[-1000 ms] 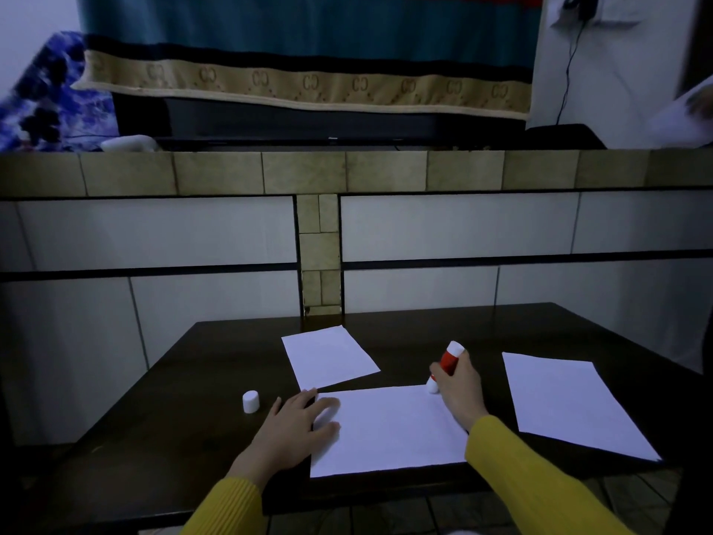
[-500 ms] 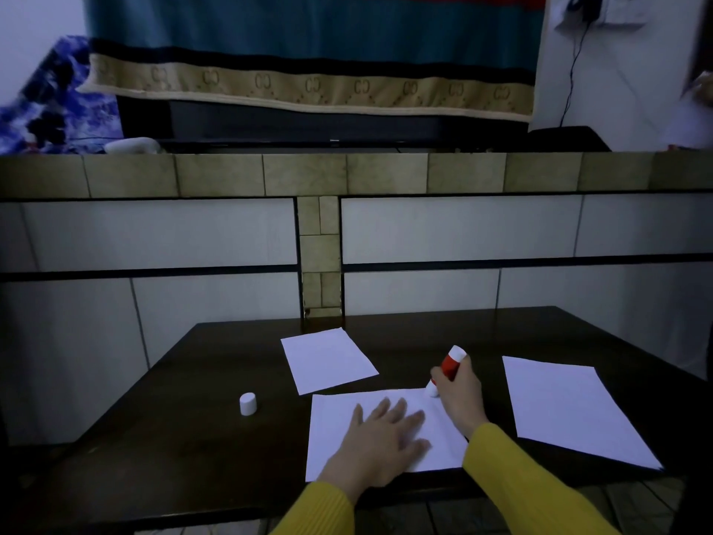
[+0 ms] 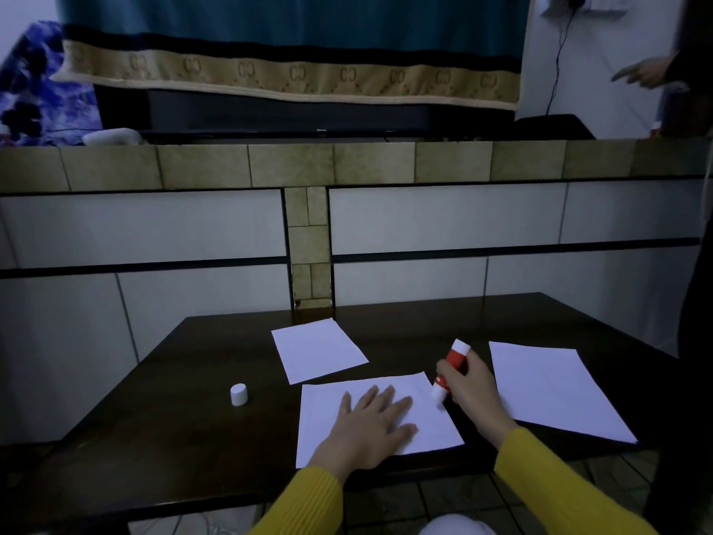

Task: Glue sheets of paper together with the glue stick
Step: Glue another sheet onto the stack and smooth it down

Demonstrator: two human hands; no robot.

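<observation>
On the dark table (image 3: 162,426), three white sheets lying: far sheet (image 3: 318,349) up and left of centre, right sheet (image 3: 551,388) well apart to the right, near sheet (image 3: 432,422) at the near edge, right in front. Lying flat in the middle of that near sheet now, left hand (image 3: 370,422), fingers spread wide, pressing down. Big shift there: sitting at the sheet's left edge a second ago, sliding rightward since, now pinning the centre. Gripping the red and white glue stick (image 3: 449,370), right hand (image 3: 468,388), fingers wrapped round the barrel, tip angled down at the near sheet's far right corner. Sliding nearer down the right edge compared with half a second back, tip and hand slightly blurred, so probably mid-stroke. Meaning for the job, as a judgement: paper being held steady, gluing of the right edge just getting under way, no second sheet laid on yet. Standing alone at the left on the table, well apart from the sheets, small white cap (image 3: 239,395), unmoved.
</observation>
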